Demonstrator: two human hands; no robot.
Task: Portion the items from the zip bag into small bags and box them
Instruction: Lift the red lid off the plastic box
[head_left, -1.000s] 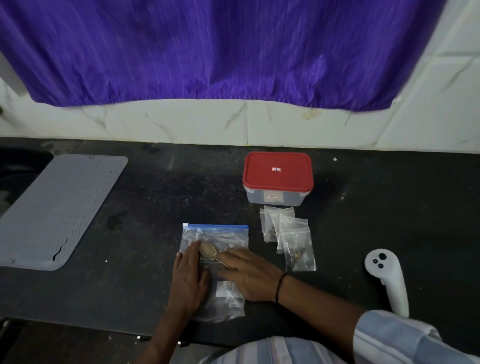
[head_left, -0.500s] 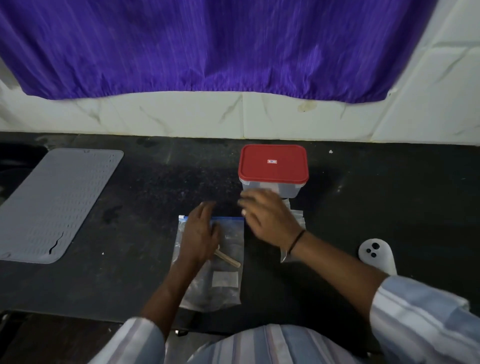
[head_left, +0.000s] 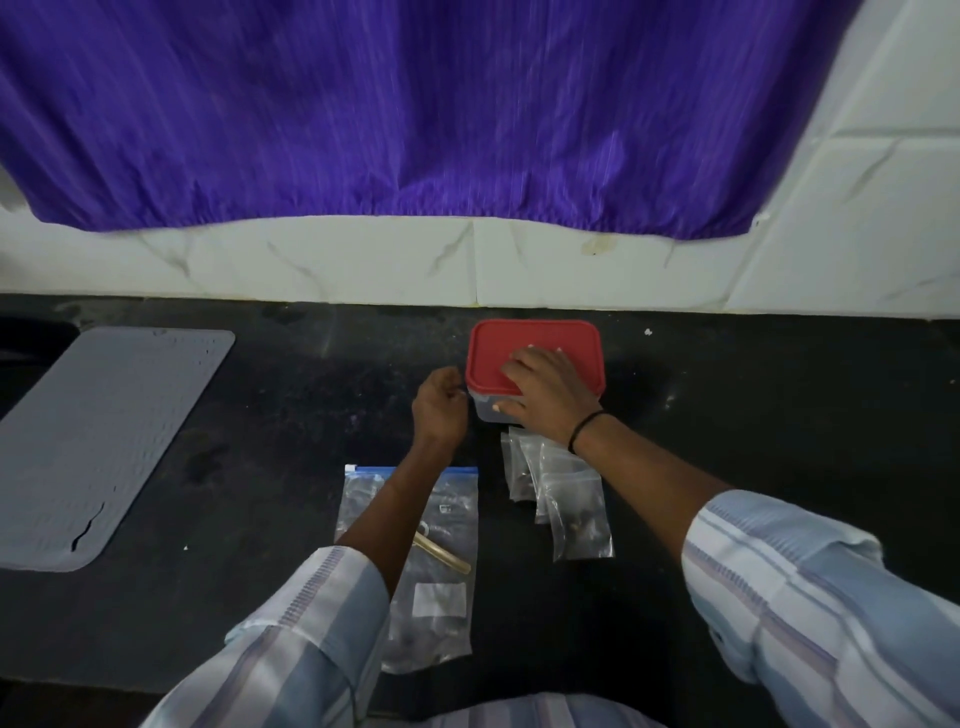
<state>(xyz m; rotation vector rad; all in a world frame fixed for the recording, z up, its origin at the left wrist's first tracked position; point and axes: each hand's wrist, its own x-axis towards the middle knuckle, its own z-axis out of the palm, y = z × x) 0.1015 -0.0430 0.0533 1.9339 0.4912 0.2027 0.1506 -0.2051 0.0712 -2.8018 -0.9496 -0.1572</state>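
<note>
Your right hand (head_left: 545, 392) reaches forward, fingers spread flat, thumb curled down in front. Your left hand (head_left: 439, 410) hovers beside it, fingers loosely curled.

The box (head_left: 488, 413) looks like translucent plastic under a smooth red plastic lid (head_left: 535, 353); zip bag (head_left: 447, 525) clear, crinkled film; table (head_left: 311, 415) dark, matt, speckled; curtain (head_left: 415, 104) purple ribbed cloth.

My black counter (head_left: 727, 415) carries the grey mat (head_left: 104, 441), red-lidded box (head_left: 535, 348), zip bag (head_left: 447, 597), small bags (head_left: 571, 504).
</note>
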